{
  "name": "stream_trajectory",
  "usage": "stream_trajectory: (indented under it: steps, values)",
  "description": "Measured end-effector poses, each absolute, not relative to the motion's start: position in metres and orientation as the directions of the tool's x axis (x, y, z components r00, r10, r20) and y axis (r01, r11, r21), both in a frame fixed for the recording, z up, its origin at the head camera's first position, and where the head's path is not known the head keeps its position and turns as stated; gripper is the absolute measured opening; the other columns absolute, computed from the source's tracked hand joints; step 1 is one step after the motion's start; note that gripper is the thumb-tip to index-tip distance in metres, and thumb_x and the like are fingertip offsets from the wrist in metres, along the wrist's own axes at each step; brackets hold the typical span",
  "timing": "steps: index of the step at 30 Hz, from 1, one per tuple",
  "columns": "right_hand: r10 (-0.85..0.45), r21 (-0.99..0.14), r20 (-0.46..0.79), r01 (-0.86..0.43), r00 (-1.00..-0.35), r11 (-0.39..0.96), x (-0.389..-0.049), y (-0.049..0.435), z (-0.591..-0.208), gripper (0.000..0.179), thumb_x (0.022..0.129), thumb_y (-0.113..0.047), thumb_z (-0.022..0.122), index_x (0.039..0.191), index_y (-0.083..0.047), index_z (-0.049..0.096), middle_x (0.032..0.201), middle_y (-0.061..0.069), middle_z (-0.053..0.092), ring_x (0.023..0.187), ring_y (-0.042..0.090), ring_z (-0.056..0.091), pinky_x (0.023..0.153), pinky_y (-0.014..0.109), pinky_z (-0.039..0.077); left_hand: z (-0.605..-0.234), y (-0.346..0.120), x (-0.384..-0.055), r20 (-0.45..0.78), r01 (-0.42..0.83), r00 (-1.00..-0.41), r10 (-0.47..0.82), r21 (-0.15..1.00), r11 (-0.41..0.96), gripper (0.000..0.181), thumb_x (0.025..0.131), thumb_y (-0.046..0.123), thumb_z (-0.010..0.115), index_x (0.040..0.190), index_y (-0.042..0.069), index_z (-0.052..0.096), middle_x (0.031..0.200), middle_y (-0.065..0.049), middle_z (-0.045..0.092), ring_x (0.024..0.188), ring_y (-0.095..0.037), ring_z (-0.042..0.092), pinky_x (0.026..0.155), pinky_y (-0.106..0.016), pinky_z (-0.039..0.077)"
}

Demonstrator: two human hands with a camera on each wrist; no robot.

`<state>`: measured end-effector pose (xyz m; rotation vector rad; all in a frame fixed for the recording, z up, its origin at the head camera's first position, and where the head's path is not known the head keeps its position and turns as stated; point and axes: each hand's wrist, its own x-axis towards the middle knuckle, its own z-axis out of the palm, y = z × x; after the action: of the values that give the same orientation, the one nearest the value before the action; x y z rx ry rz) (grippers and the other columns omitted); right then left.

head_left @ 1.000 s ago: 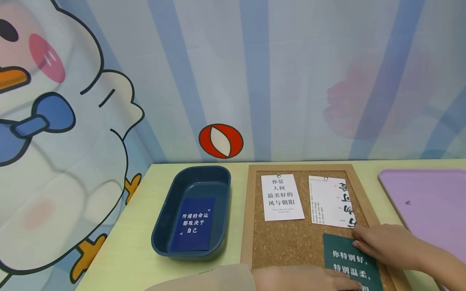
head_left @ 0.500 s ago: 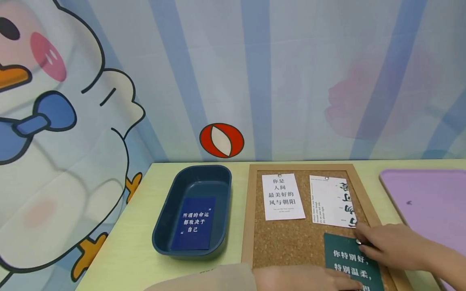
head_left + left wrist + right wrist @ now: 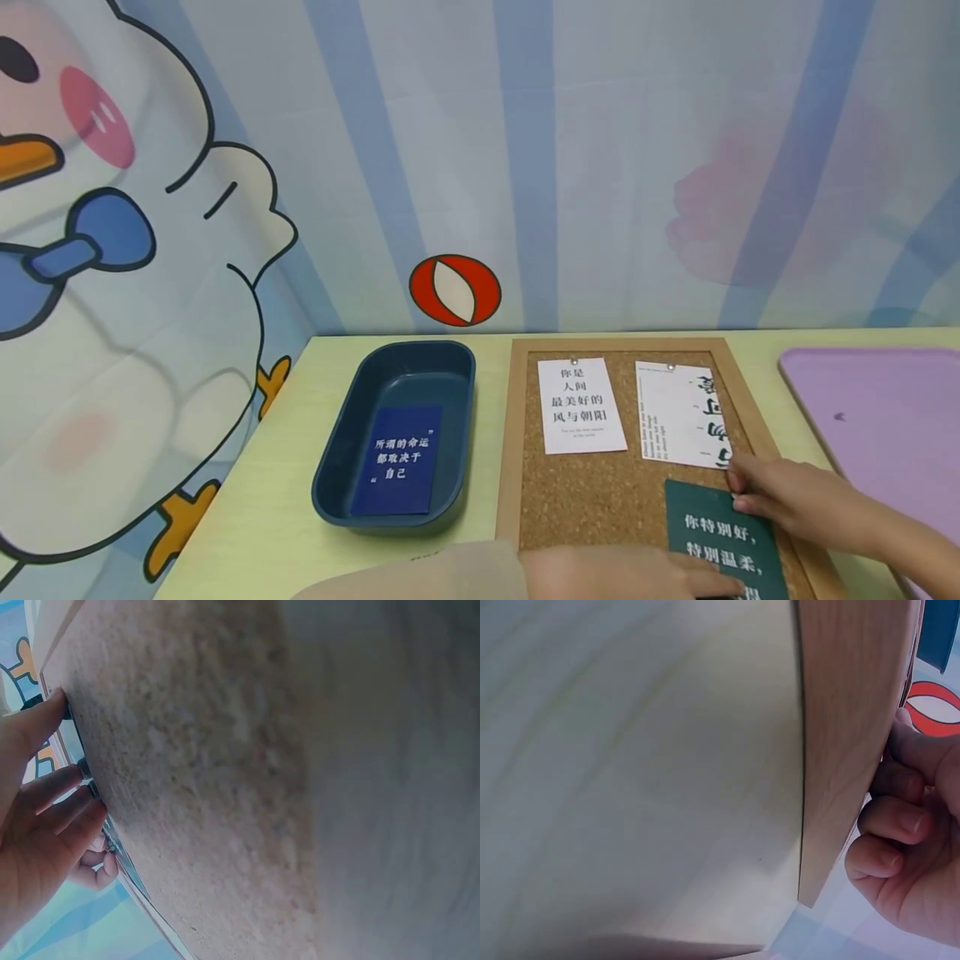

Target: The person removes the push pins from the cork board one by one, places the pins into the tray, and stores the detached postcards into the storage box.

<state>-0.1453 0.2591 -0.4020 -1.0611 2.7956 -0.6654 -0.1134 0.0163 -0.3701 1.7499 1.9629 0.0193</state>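
Note:
A dark green card (image 3: 697, 504) with white writing lies on the lower right of the cork board (image 3: 585, 508). My left hand (image 3: 630, 573) rests on this card; in the left wrist view its thumb and fingers (image 3: 64, 814) are spread along the card. At the card's top edge my right hand (image 3: 795, 500) pinches a small silver push pin between thumb and forefinger, mostly hidden by the fingertips. In the right wrist view the other fingers (image 3: 892, 825) are curled. Above, two white cards, a left one (image 3: 583, 408) and a right one (image 3: 678, 417), hang from silver pins.
Left of the board stands a dark blue tub (image 3: 337, 467) with a blue card (image 3: 401, 492) inside. A purple tray (image 3: 892, 400) lies to the right on the pale yellow table (image 3: 247, 508). A patterned cloth (image 3: 600, 167) hangs behind.
My right fingers shift slightly at the green card's top edge; the silver pin showed between them half a second ago and is less visible now. My left hand stays in place.

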Motion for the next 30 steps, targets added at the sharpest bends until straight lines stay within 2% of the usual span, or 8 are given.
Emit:
stream_trajectory:
  steps: [5,10,13,18,22,27,30]
  values:
    - [-0.643,-0.405,0.071,-0.611,-0.763,0.680,-0.144,0.257,-0.401,0.015,0.089,-0.017,0.062,0.087,-0.020,0.047,0.071,-0.020,0.043,0.062,-0.004,0.038,0.052,0.021,0.034,-0.369,0.016,-0.112,-0.367,0.927,-0.037,0.929,0.334,0.169,0.075,0.088,0.043,0.060,0.149,0.020,0.023,0.151,0.010,0.020,0.128,0.009,0.020,0.098,-0.005,0.015]
    - [-0.528,-0.365,0.011,-0.495,-0.849,0.788,-0.140,0.255,-0.395,0.022,0.087,-0.032,0.064,0.080,-0.021,0.047,0.063,-0.016,0.040,0.054,-0.002,0.036,0.049,0.021,0.030,-0.368,0.014,-0.113,-0.351,0.917,-0.031,0.936,0.363,0.167,0.074,0.089,0.040,0.060,0.149,0.018,0.023,0.151,0.009,0.021,0.128,0.009,0.019,0.099,-0.005,0.014]
    - [-0.484,-0.338,-0.028,-0.447,-0.875,0.828,-0.138,0.254,-0.394,0.026,0.089,-0.036,0.062,0.074,-0.021,0.046,0.058,-0.014,0.038,0.051,-0.001,0.034,0.048,0.021,0.028,-0.368,0.014,-0.113,-0.352,0.915,-0.029,0.935,0.366,0.166,0.074,0.090,0.040,0.059,0.149,0.017,0.022,0.151,0.009,0.020,0.129,0.009,0.019,0.098,-0.005,0.014]
    - [-0.508,-0.328,-0.040,-0.469,-0.861,0.820,-0.137,0.252,-0.394,0.023,0.091,-0.029,0.060,0.075,-0.021,0.046,0.058,-0.014,0.036,0.051,-0.001,0.034,0.047,0.021,0.028,-0.371,0.014,-0.114,-0.330,0.908,-0.031,0.944,0.386,0.165,0.068,0.093,0.035,0.056,0.148,0.013,0.022,0.151,0.006,0.022,0.130,0.007,0.018,0.098,-0.004,0.013]
    - [-0.509,-0.278,-0.045,-0.478,-0.860,0.833,-0.137,0.248,-0.392,0.021,0.090,-0.025,0.060,0.075,-0.021,0.046,0.058,-0.013,0.034,0.050,0.000,0.032,0.047,0.022,0.027,-0.372,0.015,-0.114,-0.314,0.903,-0.038,0.949,0.395,0.167,0.064,0.095,0.032,0.053,0.147,0.011,0.024,0.151,0.004,0.024,0.131,0.006,0.018,0.097,-0.003,0.013]
    - [-0.530,-0.180,-0.044,-0.515,-0.847,0.838,-0.138,0.244,-0.391,0.017,0.089,-0.022,0.058,0.077,-0.022,0.046,0.056,-0.014,0.034,0.048,0.001,0.031,0.045,0.023,0.026,-0.369,0.014,-0.111,-0.345,0.941,-0.015,0.938,0.314,0.130,0.074,0.090,0.043,0.058,0.149,0.018,0.021,0.152,0.007,0.019,0.131,0.006,0.016,0.099,-0.005,0.011]
    - [-0.548,-0.160,-0.044,-0.535,-0.835,0.829,-0.139,0.244,-0.392,0.015,0.088,-0.022,0.058,0.078,-0.023,0.047,0.057,-0.015,0.035,0.048,0.001,0.031,0.045,0.023,0.026,-0.368,0.013,-0.110,-0.357,0.948,-0.014,0.934,0.292,0.126,0.077,0.088,0.046,0.058,0.150,0.020,0.019,0.152,0.007,0.016,0.132,0.006,0.015,0.099,-0.005,0.010]
